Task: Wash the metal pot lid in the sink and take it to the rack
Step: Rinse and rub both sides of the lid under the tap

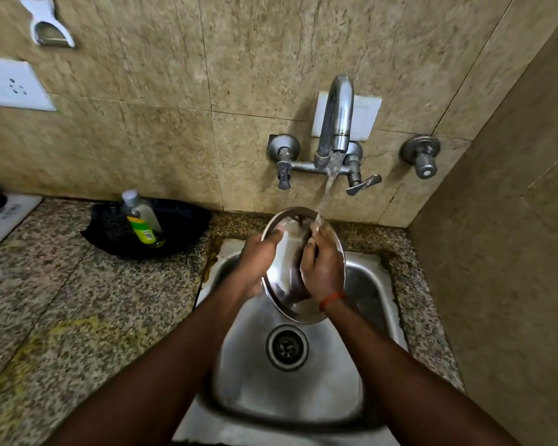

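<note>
The round metal pot lid [285,252] is held tilted on edge over the steel sink [371,284], its inner face toward me. My left hand [258,255] grips its left rim, thumb over the top edge. My right hand [322,265] lies flat against the lid's face, fingers pressed on the metal. Water runs from the wall tap [337,117] onto the lid's upper right edge and my right fingertips. The lower part of the lid shows below my right wrist, which wears an orange thread.
A black pan [181,226] holding a tilted dish soap bottle [142,220] sits on the speckled granite counter [62,300] left of the sink. The drain [286,347] lies below the lid. Tap handles [363,185] and a side valve [424,159] project from the tiled wall. A side wall closes the right.
</note>
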